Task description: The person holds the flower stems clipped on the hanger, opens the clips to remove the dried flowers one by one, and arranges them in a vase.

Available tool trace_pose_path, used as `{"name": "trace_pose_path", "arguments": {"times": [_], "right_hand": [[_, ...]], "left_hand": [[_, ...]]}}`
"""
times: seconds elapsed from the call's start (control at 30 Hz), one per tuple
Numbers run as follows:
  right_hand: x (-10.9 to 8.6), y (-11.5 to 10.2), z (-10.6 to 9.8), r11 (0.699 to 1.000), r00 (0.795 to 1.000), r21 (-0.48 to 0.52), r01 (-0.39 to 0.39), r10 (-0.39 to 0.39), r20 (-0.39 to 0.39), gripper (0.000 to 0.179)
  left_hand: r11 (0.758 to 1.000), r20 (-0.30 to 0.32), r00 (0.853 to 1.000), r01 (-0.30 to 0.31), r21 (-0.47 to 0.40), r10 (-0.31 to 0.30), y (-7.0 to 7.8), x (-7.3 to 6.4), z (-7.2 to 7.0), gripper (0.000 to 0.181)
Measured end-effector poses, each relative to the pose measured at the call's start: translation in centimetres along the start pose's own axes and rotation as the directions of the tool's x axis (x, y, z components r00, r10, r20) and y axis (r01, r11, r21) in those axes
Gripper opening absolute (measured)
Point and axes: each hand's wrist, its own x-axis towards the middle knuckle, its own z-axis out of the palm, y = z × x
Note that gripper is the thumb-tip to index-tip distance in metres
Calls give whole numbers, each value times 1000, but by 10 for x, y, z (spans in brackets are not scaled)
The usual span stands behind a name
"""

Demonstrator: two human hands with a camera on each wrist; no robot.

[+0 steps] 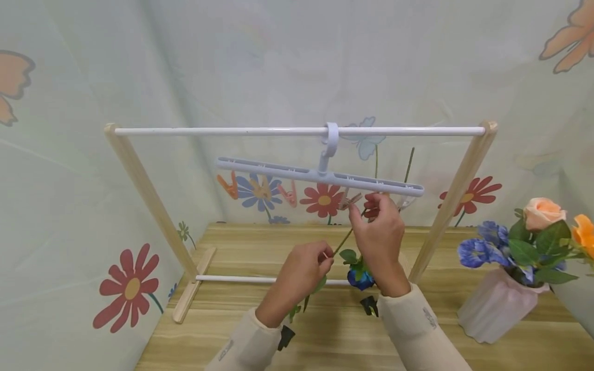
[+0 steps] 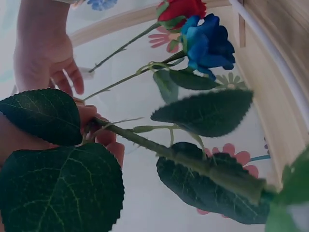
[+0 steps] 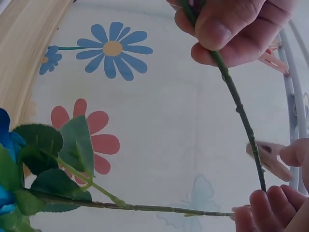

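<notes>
My left hand (image 1: pixel 303 268) pinches a green artificial flower stem (image 3: pixel 236 104) with large leaves (image 2: pixel 63 188); the bloom is out of sight. The stem slants up to the right, its thin end at the fingertips of my right hand (image 1: pixel 382 226). Those fingers are loosely bent, with the thumb apart from them, beside a pale pink clothespin (image 3: pixel 268 159) under the hanger (image 1: pixel 278 171). A blue rose (image 2: pixel 207 46) hangs bloom-down by its stem, just beyond the right hand. Past it, a red rose (image 2: pixel 181 12) hangs as well.
The hanger hooks over the white bar (image 1: pixel 223 132) of a wooden-sided rack (image 1: pixel 148 196) and tilts down to the right. Orange, beige and pink clothespins (image 1: pixel 289 194) dangle from its left half. A ribbed vase (image 1: pixel 496 304) of artificial flowers stands at right on the wooden table (image 1: pixel 334 340).
</notes>
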Motion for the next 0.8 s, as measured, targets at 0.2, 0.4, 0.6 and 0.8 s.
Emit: {"name": "trace_pose_path", "arguments": {"times": [0.2,0.4,0.6,0.8], "right_hand": [[-1,5,-8,999,999,-13,42,-42,-6,31],[-5,10,-18,996,996,-32,87,-87,1,24],[-21,18,-24,913,921,-135,385,-390,-11,15],[-37,22,-28,789,814,-203,580,-570,112,22]], "left_hand": [[996,-32,999,-17,89,20,2,-2,-2,6],[985,-83,995,-44,167,59,0,-5,-3,4],[956,-121,986,-76,284,115,2,-9,-7,6],[916,-187,955,-150,373,232,6,-11,-9,6]]}}
